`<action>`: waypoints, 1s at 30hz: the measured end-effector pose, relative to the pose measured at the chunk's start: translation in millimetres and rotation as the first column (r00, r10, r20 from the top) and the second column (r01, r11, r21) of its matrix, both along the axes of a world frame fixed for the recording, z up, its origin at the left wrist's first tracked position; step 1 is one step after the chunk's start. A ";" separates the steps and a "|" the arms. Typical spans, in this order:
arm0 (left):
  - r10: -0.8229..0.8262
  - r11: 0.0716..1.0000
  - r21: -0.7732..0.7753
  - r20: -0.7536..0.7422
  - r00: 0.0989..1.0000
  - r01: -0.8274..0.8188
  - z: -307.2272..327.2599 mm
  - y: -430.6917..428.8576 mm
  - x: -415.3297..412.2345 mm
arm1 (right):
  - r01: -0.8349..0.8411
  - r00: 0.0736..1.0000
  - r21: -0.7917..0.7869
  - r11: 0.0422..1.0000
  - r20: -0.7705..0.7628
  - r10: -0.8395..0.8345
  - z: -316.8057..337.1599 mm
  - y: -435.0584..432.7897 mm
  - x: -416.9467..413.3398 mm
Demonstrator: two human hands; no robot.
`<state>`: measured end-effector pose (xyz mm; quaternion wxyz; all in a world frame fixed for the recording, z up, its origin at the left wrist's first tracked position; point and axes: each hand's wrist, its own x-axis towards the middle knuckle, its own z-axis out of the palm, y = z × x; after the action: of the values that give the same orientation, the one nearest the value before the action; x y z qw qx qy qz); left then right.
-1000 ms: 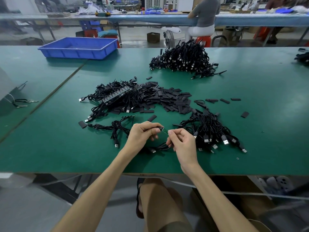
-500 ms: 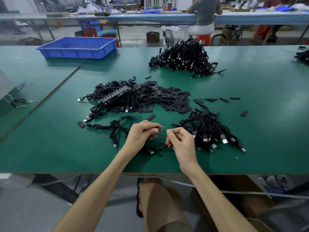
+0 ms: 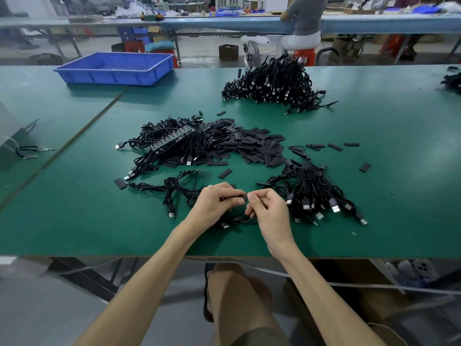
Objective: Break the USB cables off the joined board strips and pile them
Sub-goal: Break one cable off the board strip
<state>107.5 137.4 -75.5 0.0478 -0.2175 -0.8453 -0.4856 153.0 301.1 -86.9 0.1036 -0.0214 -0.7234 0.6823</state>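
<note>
Near the worktop's [image 3: 99, 221] front edge, left hand [image 3: 217, 203] and right hand [image 3: 269, 211] are both pinching one light, floppy cable [image 3: 238, 218] at its stiff, likely brittle board end.

One view: wide-angle camera on the person's head, seated at the near edge of the green-topped work table [image 3: 374, 183], facing forward and down. Left hand [image 3: 214, 203] and right hand [image 3: 270, 211] sit close at mid-frame, pinching a thin black USB cable [image 3: 240, 218]. The long blue-topped bench [image 3: 212, 22] runs far off along the top.
</note>
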 end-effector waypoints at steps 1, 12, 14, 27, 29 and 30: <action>-0.011 1.000 -0.003 0.000 1.000 0.011 0.8 -1.0 -0.1 | -0.006 1.000 0.001 1.000 0.000 0.006 0.5 0.1 0.1; -0.057 0.998 -0.038 0.002 0.998 0.057 6.7 -2.5 1.8 | -0.023 1.000 0.018 1.000 0.009 0.023 3.4 -1.4 0.9; -0.064 0.997 -0.039 0.014 0.998 0.064 7.1 -1.7 1.9 | -0.019 1.000 0.014 1.000 0.011 0.018 3.7 -1.1 1.1; -0.098 0.995 0.031 0.074 0.992 0.096 8.7 -6.6 3.7 | -0.091 0.996 -0.012 0.996 0.002 0.091 6.8 -1.6 2.0; -0.086 0.993 0.089 0.090 0.992 0.078 8.2 -7.6 3.4 | -0.096 0.995 -0.043 0.995 0.016 0.096 7.9 -1.6 2.2; -0.078 0.990 0.124 0.098 0.992 0.066 7.7 -7.8 3.4 | -0.090 0.995 -0.069 0.994 0.025 0.092 8.1 -1.1 2.3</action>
<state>110.9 129.6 -67.8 -0.0001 -0.2195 -0.8073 -0.5478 155.4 299.9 -78.9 0.0612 -0.0016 -0.7015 0.7100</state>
